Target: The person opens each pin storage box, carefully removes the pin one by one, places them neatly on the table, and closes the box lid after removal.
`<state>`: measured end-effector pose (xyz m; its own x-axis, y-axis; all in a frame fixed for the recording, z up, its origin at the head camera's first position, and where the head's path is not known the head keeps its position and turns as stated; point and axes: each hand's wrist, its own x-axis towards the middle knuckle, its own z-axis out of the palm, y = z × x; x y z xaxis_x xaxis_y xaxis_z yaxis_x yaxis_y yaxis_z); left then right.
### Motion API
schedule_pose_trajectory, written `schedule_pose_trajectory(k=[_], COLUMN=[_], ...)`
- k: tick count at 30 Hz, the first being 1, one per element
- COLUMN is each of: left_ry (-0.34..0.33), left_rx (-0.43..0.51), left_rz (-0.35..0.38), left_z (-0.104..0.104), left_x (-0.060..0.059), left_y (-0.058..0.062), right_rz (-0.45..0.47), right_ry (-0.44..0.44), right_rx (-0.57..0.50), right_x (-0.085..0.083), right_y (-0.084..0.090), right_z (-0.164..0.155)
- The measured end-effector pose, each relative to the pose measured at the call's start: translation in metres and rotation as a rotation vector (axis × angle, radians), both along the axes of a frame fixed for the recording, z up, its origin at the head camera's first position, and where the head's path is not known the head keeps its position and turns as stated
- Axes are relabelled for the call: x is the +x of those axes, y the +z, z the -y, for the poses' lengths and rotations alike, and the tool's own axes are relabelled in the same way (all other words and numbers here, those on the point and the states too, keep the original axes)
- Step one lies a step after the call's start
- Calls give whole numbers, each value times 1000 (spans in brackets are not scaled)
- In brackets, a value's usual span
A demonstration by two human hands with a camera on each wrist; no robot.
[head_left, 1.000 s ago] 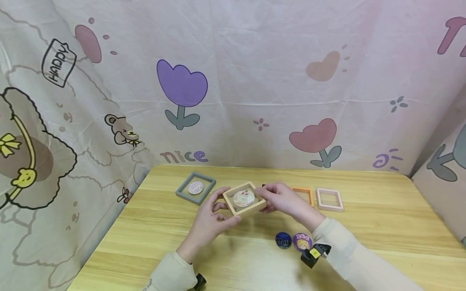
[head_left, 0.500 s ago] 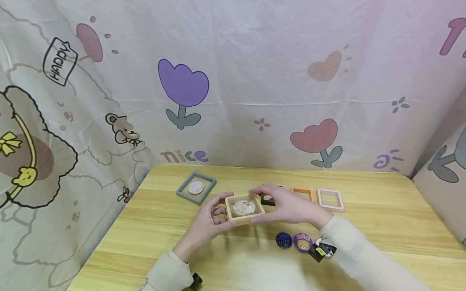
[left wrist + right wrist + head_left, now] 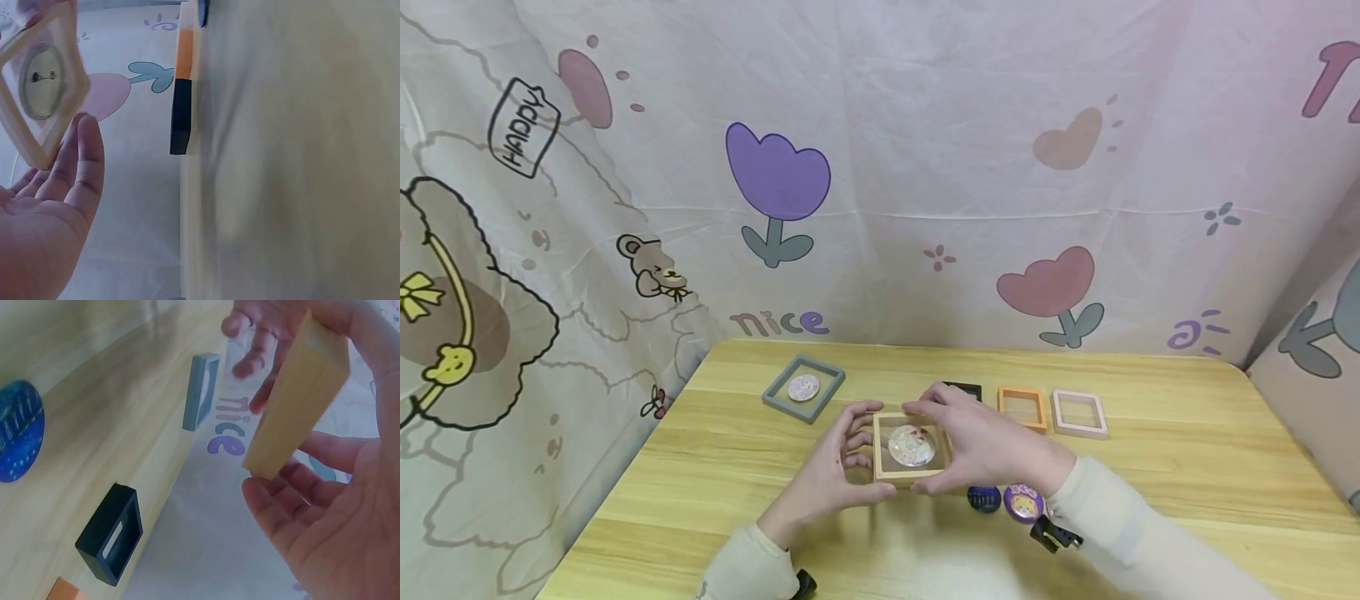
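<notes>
A light wooden display frame (image 3: 898,475) is held above the table in the head view, with a round pin badge (image 3: 912,447) behind its clear film. My left hand (image 3: 820,475) grips its left side, thumb at the near corner. My right hand (image 3: 992,442) holds the right side between thumb and fingers. The badge's back, with its pin clasp (image 3: 44,77), shows in the left wrist view. The right wrist view shows the frame's plain wooden edge (image 3: 297,403) between the hands.
On the table (image 3: 700,483) lie a grey frame (image 3: 778,404) holding a pale badge (image 3: 803,387), a partly hidden black frame (image 3: 968,387), an orange frame (image 3: 1022,391) and a pink frame (image 3: 1102,414). A blue badge (image 3: 983,500) and a purple bear badge (image 3: 1024,504) lie nearer, by my right wrist.
The wooden frame has come nearer and slightly right, turning from tilted to nearly square. My right hand has shifted from its far right corner to grasp the right side.
</notes>
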<state>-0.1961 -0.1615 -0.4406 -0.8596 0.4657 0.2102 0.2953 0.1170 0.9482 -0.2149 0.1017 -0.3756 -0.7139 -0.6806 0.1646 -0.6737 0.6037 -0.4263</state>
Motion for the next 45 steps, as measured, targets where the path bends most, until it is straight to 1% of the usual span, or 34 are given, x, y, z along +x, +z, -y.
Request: schedule_pose_trajectory(k=[4,9,13,17,20,25,30,35,38,41,45], left_ry=[42,70,60,27,25,37,18,-16,-38,-52,-61], left_rx=[-35,-48,-55,-34,-27,-31,-19,14,29,36,53], left_rz=[-29,-27,-30,-63,-68,-36,-54,-56,-36,-11,20], left_z=[-2,-2,-2,-3,-4,-5,-7,-9,-9,-9,-8], left_x=[4,6,9,10,11,12,14,15,16,17,17], left_y=[-2,-3,-2,-2,-3,-5,-6,-8,-9,-11,-11], right_rz=[-74,-164,-266,-361,-397,-457,-534,-575,-573,-541,-447], right_ry=[8,10,9,13,22,23,32,49,55,60,71], right_rx=[-10,11,66,134,187,259,288,281,270,259,237], right_x=[4,8,14,20,23,25,28,29,29,28,26], right_y=[-1,-2,1,6,8,9,9,10,11,13,16], right_z=[1,1,0,0,1,4,6,7,6,6,2])
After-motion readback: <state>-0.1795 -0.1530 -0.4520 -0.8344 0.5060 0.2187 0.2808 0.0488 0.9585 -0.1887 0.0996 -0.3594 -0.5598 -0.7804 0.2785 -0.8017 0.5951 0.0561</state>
